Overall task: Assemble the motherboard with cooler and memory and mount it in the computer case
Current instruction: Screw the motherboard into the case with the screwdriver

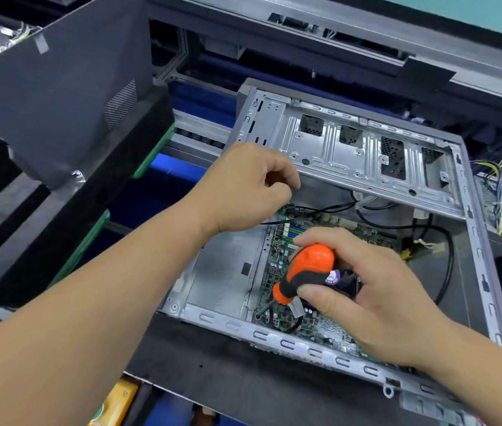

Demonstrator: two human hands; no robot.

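Under my right hand (363, 290), the motherboard (305, 321) lies flat on the floor of the computer case (366, 368). Fingers and thumb are curled round the orange screwdriver (308, 272). Its shaft slants down and away from the palm, to the board's near-left corner. The tip appears seated at a mounting hole there; I cannot tell whether a screw sits under it.

My left hand (249, 186), further out from the grip, is curled above the board's far edge. It seems to pinch something small next to the black cables (329, 207); the object itself is hidden.

Risks, as I judge them:
- The shaft is tilted. Torque could cam the tip out and gouge the nearby components.
- Loose cables could get pinched beneath the hinged drive cage (354, 152).
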